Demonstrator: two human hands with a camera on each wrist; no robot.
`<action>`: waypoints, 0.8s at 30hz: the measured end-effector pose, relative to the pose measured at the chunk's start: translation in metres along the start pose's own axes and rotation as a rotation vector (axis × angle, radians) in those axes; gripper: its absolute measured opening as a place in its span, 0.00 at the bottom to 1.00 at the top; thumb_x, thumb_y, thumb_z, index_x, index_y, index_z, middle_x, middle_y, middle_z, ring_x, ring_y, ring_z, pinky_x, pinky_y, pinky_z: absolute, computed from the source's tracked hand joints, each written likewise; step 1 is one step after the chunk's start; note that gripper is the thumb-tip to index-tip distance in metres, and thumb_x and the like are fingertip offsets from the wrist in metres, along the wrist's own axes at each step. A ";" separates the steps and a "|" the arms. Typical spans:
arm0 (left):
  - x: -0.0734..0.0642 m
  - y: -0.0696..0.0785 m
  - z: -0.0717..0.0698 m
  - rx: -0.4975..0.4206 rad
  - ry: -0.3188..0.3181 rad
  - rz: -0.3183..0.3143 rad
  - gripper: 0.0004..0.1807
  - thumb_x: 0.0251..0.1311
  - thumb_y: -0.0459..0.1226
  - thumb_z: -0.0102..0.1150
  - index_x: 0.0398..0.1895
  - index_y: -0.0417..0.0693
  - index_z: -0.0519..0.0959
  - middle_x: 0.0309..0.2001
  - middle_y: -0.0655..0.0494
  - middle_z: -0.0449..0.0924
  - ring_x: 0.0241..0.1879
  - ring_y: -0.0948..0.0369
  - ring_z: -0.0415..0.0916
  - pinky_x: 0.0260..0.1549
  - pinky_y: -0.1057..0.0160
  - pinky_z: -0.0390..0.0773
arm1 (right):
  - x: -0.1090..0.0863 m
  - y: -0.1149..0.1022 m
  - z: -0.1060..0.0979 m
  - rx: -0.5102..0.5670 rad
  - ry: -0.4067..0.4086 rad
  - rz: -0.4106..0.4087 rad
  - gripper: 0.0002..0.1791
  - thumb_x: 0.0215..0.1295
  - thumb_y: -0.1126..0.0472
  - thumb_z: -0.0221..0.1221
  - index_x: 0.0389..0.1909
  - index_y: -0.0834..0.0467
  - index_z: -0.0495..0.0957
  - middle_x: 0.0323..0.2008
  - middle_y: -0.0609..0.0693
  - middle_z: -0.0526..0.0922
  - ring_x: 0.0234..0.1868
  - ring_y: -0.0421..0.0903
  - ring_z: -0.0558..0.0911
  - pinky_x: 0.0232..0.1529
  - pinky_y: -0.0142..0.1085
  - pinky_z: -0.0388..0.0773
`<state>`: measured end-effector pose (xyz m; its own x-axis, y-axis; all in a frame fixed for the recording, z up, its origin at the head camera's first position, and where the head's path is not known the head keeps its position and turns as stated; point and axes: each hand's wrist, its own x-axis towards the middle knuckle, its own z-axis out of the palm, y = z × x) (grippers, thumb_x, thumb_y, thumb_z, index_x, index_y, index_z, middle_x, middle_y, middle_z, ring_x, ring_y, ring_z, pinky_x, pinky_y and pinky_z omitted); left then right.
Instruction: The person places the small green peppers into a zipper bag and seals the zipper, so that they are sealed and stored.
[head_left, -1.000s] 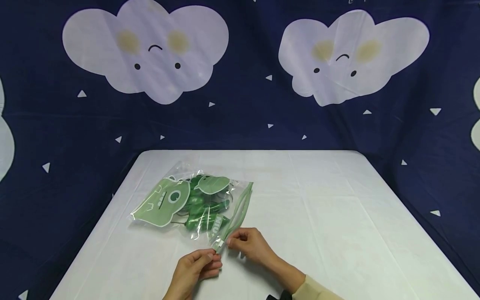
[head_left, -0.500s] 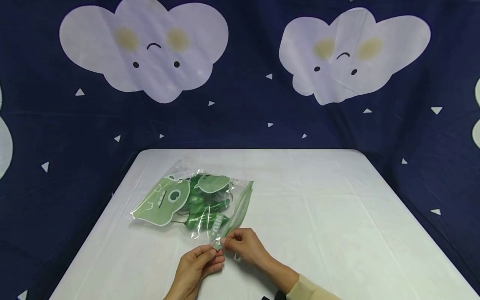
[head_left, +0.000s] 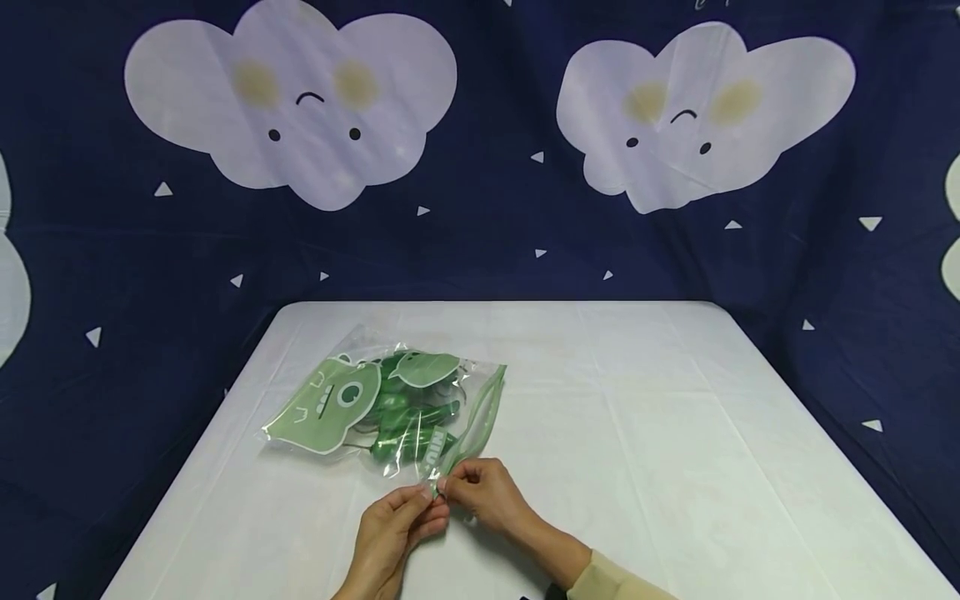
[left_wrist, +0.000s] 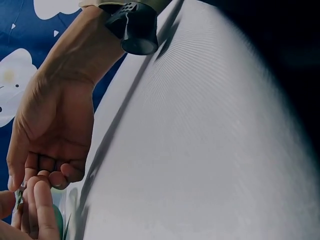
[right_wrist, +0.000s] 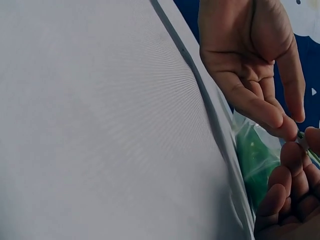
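Observation:
A clear zip bag with green cartoon prints lies on the left half of the white table. Inside show several shiny green pepper-shaped things, some with thin stems. At the bag's near corner my left hand pinches the end of the green zip strip between thumb and forefinger. Right beside it, the thumb and forefinger of my right hand pinch the strip at that same corner. In the right wrist view, a pale bit of the strip shows between the fingertips of both hands.
The white-covered table extends to the right of the bag. Behind its far edge hangs a dark blue curtain with cloud prints. A black device sits on the right wrist, by a beige sleeve.
My right hand has moved slightly left along the strip to the corner, closing up to my left hand. The white slider seen there earlier is now covered by fingers. The bag barely moved.

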<state>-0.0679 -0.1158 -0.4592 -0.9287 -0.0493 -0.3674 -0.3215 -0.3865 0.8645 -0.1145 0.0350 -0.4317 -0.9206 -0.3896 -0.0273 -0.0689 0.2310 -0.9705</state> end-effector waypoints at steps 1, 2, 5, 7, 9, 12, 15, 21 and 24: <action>0.000 0.000 0.001 -0.003 0.010 0.003 0.12 0.61 0.34 0.58 0.43 0.34 0.74 0.30 0.54 0.85 0.33 0.63 0.84 0.36 0.66 0.83 | 0.000 0.000 0.000 -0.004 0.001 0.000 0.09 0.57 0.66 0.60 0.25 0.70 0.81 0.23 0.64 0.82 0.20 0.31 0.71 0.21 0.23 0.67; 0.001 0.000 0.001 -0.005 0.019 0.006 0.11 0.61 0.34 0.58 0.43 0.35 0.74 0.29 0.54 0.85 0.32 0.63 0.84 0.36 0.66 0.83 | 0.000 0.000 0.000 -0.005 0.000 -0.001 0.09 0.57 0.66 0.60 0.24 0.70 0.81 0.23 0.65 0.82 0.20 0.31 0.71 0.21 0.23 0.67; 0.002 0.000 0.003 -0.007 0.045 0.016 0.10 0.61 0.33 0.58 0.41 0.35 0.75 0.28 0.54 0.84 0.31 0.63 0.84 0.35 0.66 0.83 | 0.001 -0.001 0.000 -0.024 0.010 -0.007 0.09 0.57 0.66 0.59 0.24 0.69 0.81 0.23 0.64 0.82 0.19 0.31 0.71 0.21 0.23 0.67; 0.002 -0.001 0.004 -0.007 0.060 0.020 0.09 0.61 0.33 0.58 0.41 0.34 0.75 0.28 0.54 0.84 0.30 0.62 0.84 0.35 0.66 0.83 | 0.001 -0.003 -0.001 -0.035 0.017 -0.006 0.09 0.57 0.66 0.59 0.23 0.69 0.81 0.22 0.64 0.82 0.19 0.31 0.70 0.21 0.23 0.67; 0.002 -0.001 0.005 -0.008 0.077 0.027 0.08 0.60 0.32 0.57 0.40 0.34 0.75 0.27 0.54 0.84 0.30 0.62 0.84 0.34 0.66 0.83 | 0.004 0.002 -0.002 -0.045 0.030 -0.006 0.10 0.58 0.65 0.60 0.23 0.68 0.81 0.21 0.62 0.81 0.19 0.31 0.70 0.21 0.24 0.67; 0.001 0.000 0.005 -0.006 0.093 0.040 0.07 0.61 0.31 0.57 0.39 0.34 0.75 0.28 0.53 0.84 0.30 0.62 0.84 0.35 0.66 0.83 | 0.014 0.016 -0.005 -0.048 0.047 -0.007 0.12 0.58 0.60 0.61 0.22 0.66 0.81 0.18 0.56 0.80 0.19 0.32 0.70 0.21 0.25 0.67; -0.001 0.000 0.006 -0.006 0.096 0.057 0.06 0.61 0.31 0.56 0.37 0.35 0.74 0.28 0.52 0.84 0.30 0.63 0.84 0.35 0.66 0.83 | 0.025 0.032 -0.009 -0.049 0.068 -0.010 0.14 0.58 0.56 0.63 0.22 0.64 0.81 0.17 0.51 0.79 0.19 0.33 0.71 0.21 0.26 0.68; -0.003 -0.002 0.006 -0.020 0.092 0.063 0.04 0.60 0.32 0.57 0.34 0.39 0.75 0.28 0.52 0.84 0.30 0.63 0.84 0.35 0.65 0.83 | 0.034 0.032 -0.017 -0.028 0.112 0.025 0.12 0.57 0.58 0.63 0.24 0.65 0.83 0.17 0.47 0.78 0.20 0.34 0.71 0.21 0.26 0.67; -0.004 -0.003 0.007 -0.024 0.090 0.060 0.03 0.60 0.33 0.58 0.32 0.40 0.75 0.28 0.53 0.84 0.30 0.63 0.84 0.35 0.65 0.83 | 0.039 0.031 -0.021 -0.021 0.128 0.046 0.12 0.56 0.59 0.63 0.24 0.65 0.83 0.16 0.45 0.77 0.20 0.35 0.71 0.22 0.27 0.67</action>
<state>-0.0645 -0.1081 -0.4578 -0.9257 -0.1550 -0.3452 -0.2600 -0.4021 0.8779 -0.1604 0.0464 -0.4580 -0.9645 -0.2611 -0.0393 -0.0325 0.2652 -0.9636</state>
